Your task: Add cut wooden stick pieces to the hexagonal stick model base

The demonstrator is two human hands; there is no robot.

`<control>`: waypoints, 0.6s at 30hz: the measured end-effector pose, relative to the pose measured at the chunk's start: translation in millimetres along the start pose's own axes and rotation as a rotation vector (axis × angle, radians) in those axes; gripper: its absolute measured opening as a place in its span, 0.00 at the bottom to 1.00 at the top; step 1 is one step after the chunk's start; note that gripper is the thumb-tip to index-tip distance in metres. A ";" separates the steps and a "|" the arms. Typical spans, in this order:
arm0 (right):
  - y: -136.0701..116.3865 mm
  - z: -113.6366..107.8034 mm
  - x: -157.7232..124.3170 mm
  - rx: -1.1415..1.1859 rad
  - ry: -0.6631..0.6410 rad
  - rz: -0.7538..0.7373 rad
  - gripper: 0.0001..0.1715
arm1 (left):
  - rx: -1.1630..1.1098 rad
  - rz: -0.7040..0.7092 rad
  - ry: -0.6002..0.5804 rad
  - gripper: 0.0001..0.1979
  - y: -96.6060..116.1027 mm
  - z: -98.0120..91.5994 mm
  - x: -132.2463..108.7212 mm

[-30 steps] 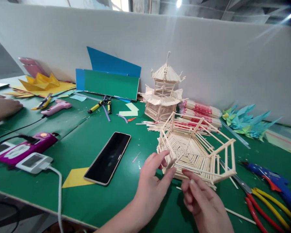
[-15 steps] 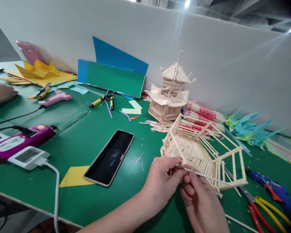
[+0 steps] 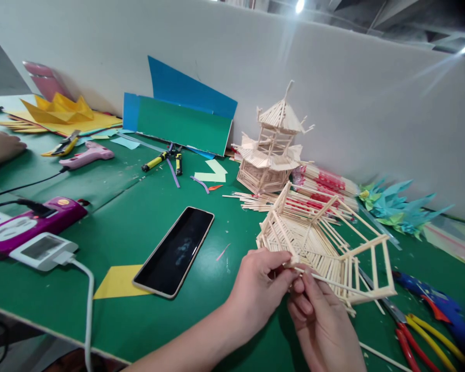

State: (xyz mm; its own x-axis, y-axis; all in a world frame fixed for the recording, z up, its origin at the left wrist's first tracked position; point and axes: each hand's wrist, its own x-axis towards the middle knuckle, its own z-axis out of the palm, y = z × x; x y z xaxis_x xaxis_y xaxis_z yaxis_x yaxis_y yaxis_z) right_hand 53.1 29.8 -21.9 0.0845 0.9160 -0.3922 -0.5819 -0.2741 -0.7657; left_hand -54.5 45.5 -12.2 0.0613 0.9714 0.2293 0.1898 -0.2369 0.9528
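Observation:
A many-sided frame of thin wooden sticks [image 3: 321,237], with a slatted floor and an open railing, is tilted over the table in front of me. My left hand [image 3: 261,281] pinches its near corner between thumb and fingers. Close beside it, my right hand [image 3: 320,318] has thumb and fingertips closed on a thin stick [image 3: 333,281] along the frame's near edge. The fingertips hide where stick and corner meet. Behind the frame stands a small stick pagoda [image 3: 273,144] with two tiers of roofs.
A phone [image 3: 174,253] lies left of my hands. Red-and-yellow-handled scissors [image 3: 414,330] and a blue glue gun [image 3: 437,299] lie to the right. Bundled sticks [image 3: 329,181] lie behind. A purple power strip [image 3: 34,222], a pink glue gun [image 3: 87,156] and another person's hand [image 3: 2,147] are at left.
Both hands keep the same grip on the frame and stick. The view has shifted very slightly, and nothing else has visibly moved.

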 end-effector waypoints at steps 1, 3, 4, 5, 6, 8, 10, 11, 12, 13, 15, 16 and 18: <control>0.5 -0.8 0.1 0.000 -0.009 0.000 0.16 | 0.010 -0.006 0.024 0.07 -2.0 0.0 -1.3; 2.0 -3.0 0.7 -0.005 -0.024 -0.007 0.15 | 0.041 -0.018 0.093 0.11 -5.8 -0.4 -5.0; 2.8 -4.1 1.1 -0.009 -0.028 -0.015 0.15 | 0.066 -0.027 0.135 0.14 -7.3 -0.9 -6.9; 3.5 -5.0 1.5 -0.013 -0.031 -0.025 0.14 | 0.098 -0.038 0.178 0.15 -8.2 -1.4 -8.6; 4.2 -5.7 1.9 -0.016 -0.032 -0.029 0.14 | 0.130 -0.050 0.210 0.13 -8.5 -1.8 -9.9; 5.1 -6.5 2.5 -0.023 -0.031 -0.034 0.14 | 0.176 -0.057 0.240 0.08 -7.6 -2.3 -10.7; 5.2 -6.7 2.4 -0.032 -0.032 -0.029 0.14 | 0.194 -0.027 0.232 0.04 -6.0 -1.6 -9.7; 4.9 -6.6 2.1 -0.036 -0.032 -0.029 0.14 | 0.196 0.000 0.222 0.03 -5.4 -0.9 -8.9; 4.5 -6.3 1.7 -0.036 -0.033 -0.031 0.14 | 0.201 0.027 0.216 0.03 -5.1 0.0 -8.1; 3.9 -5.7 1.2 -0.034 -0.034 -0.031 0.13 | 0.209 0.048 0.218 0.04 -5.2 1.0 -7.5; 2.7 -4.0 0.0 -0.033 -0.042 -0.023 0.13 | 0.226 0.068 0.225 0.04 -6.0 3.0 -7.0; 2.2 -3.0 -0.6 -0.033 -0.047 -0.018 0.12 | 0.234 0.071 0.228 0.04 -6.6 3.9 -7.1; 1.4 -1.1 -1.6 -0.031 -0.053 -0.007 0.12 | 0.243 0.073 0.226 0.04 -7.7 5.1 -7.5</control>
State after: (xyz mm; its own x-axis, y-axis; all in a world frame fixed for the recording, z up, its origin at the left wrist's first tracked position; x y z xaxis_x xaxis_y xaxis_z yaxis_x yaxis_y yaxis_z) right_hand 53.1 27.5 -22.9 0.0454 0.9318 -0.3601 -0.5563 -0.2758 -0.7839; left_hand -51.4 39.9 -22.3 -0.1305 0.9242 0.3590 0.4229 -0.2756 0.8632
